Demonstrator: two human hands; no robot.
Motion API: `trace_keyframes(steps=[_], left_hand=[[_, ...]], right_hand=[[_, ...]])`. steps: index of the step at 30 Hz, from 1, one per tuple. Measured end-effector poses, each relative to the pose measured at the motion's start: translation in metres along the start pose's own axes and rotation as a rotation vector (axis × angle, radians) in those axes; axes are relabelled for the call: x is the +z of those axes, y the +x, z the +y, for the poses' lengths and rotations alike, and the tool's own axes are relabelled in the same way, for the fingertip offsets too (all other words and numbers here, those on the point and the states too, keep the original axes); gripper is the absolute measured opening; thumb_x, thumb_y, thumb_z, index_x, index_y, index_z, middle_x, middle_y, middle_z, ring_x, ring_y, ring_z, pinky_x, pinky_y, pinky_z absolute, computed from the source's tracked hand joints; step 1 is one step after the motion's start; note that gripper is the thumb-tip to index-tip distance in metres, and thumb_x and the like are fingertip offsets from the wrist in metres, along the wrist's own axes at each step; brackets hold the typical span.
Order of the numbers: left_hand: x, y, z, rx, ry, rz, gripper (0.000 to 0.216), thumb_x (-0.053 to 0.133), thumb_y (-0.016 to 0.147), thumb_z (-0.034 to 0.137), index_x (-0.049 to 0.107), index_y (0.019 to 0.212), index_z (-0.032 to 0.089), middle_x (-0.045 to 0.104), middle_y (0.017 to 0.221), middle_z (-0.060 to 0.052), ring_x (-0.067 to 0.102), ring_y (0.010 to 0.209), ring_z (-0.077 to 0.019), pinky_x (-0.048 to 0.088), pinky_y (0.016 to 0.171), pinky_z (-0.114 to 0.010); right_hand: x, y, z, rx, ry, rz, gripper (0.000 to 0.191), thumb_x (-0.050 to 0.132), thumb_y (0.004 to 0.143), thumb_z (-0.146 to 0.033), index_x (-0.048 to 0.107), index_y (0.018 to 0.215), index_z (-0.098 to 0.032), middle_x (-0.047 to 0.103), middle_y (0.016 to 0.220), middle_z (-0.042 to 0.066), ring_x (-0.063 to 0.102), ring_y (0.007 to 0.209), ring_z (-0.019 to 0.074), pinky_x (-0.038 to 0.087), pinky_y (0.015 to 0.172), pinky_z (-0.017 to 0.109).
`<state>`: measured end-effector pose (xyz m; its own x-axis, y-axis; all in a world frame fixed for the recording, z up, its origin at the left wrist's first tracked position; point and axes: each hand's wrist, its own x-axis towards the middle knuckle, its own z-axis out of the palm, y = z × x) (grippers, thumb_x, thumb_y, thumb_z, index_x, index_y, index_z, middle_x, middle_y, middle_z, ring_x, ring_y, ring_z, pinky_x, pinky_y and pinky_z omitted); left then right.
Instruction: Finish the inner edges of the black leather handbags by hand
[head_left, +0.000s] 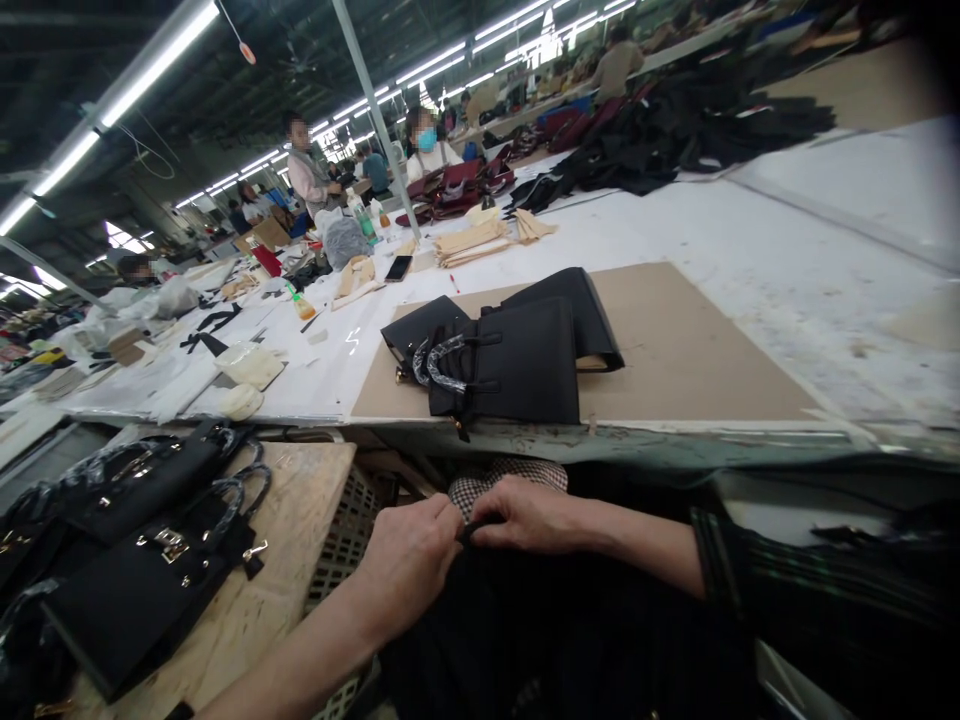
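My left hand (414, 553) and my right hand (523, 514) are close together over my lap, below the table's front edge. The fingers of both are closed in a pinch on black cloth (517, 620) that spreads down over my lap. What part of the cloth lies between the fingertips is partly hidden. Just past my hands a piece of checked fabric (536, 472) shows. On the table ahead lies a black handbag (525, 365) with plastic-wrapped handles. Behind it are further black bag pieces (574, 300); neither hand touches them.
A brown board (690, 350) lies under the handbag on the white table (810, 250). Several finished black handbags (142, 580) rest on a wooden surface at left, beside a plastic crate (341, 540). Farther back are a phone (398, 268), black material (675, 125) and people.
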<state>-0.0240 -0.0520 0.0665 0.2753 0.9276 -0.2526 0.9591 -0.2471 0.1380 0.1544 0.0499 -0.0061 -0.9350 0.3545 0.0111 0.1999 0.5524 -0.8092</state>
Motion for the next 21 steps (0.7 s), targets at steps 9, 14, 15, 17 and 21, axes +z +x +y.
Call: trace_keyframes(steps=[9, 14, 15, 17, 21], left_hand=[[0.006, 0.005, 0.001, -0.157, 0.061, -0.025, 0.01, 0.056, 0.089, 0.025, 0.065, 0.09, 0.021, 0.071, 0.093, -0.004, 0.068, 0.087, -0.0238, 0.045, 0.07, -0.03], [0.006, 0.01, 0.002, -0.233, 0.058, -0.044, 0.011, 0.054, 0.086, 0.022, 0.065, 0.086, 0.021, 0.073, 0.09, -0.004, 0.069, 0.086, -0.0241, 0.042, 0.068, -0.03], [0.006, 0.011, 0.001, -0.238, 0.046, -0.042, 0.01, 0.055, 0.086, 0.022, 0.065, 0.085, 0.022, 0.073, 0.09, -0.003, 0.068, 0.086, -0.0235, 0.042, 0.068, -0.029], [0.007, 0.013, 0.0, -0.239, 0.009, -0.035, 0.008, 0.057, 0.084, 0.024, 0.065, 0.083, 0.023, 0.073, 0.088, -0.002, 0.068, 0.086, -0.0219, 0.041, 0.068, -0.028], [0.009, 0.015, 0.0, -0.228, -0.004, -0.015, 0.007, 0.058, 0.084, 0.025, 0.064, 0.081, 0.023, 0.072, 0.086, 0.0, 0.067, 0.083, -0.0203, 0.04, 0.068, -0.028]], right_hand=[[0.004, 0.01, -0.004, 0.069, -0.079, 0.001, 0.016, 0.062, 0.082, -0.025, 0.076, 0.085, -0.018, 0.072, 0.071, 0.002, 0.064, 0.066, 0.0175, 0.039, 0.06, 0.023], [0.004, 0.01, -0.008, 0.065, -0.093, -0.009, 0.019, 0.062, 0.079, -0.019, 0.076, 0.091, -0.017, 0.076, 0.081, 0.004, 0.068, 0.075, 0.019, 0.042, 0.064, 0.022], [0.004, 0.01, -0.007, 0.065, -0.096, -0.007, 0.019, 0.062, 0.079, -0.019, 0.076, 0.091, -0.017, 0.076, 0.081, 0.004, 0.068, 0.075, 0.0191, 0.042, 0.065, 0.022], [0.005, 0.009, -0.006, 0.068, -0.103, 0.005, 0.017, 0.062, 0.079, -0.02, 0.076, 0.089, -0.018, 0.075, 0.079, 0.004, 0.068, 0.074, 0.0189, 0.042, 0.064, 0.022], [0.006, 0.006, -0.002, 0.08, -0.115, 0.032, 0.017, 0.061, 0.08, -0.022, 0.076, 0.087, -0.018, 0.074, 0.076, 0.004, 0.067, 0.071, 0.0186, 0.04, 0.061, 0.023]])
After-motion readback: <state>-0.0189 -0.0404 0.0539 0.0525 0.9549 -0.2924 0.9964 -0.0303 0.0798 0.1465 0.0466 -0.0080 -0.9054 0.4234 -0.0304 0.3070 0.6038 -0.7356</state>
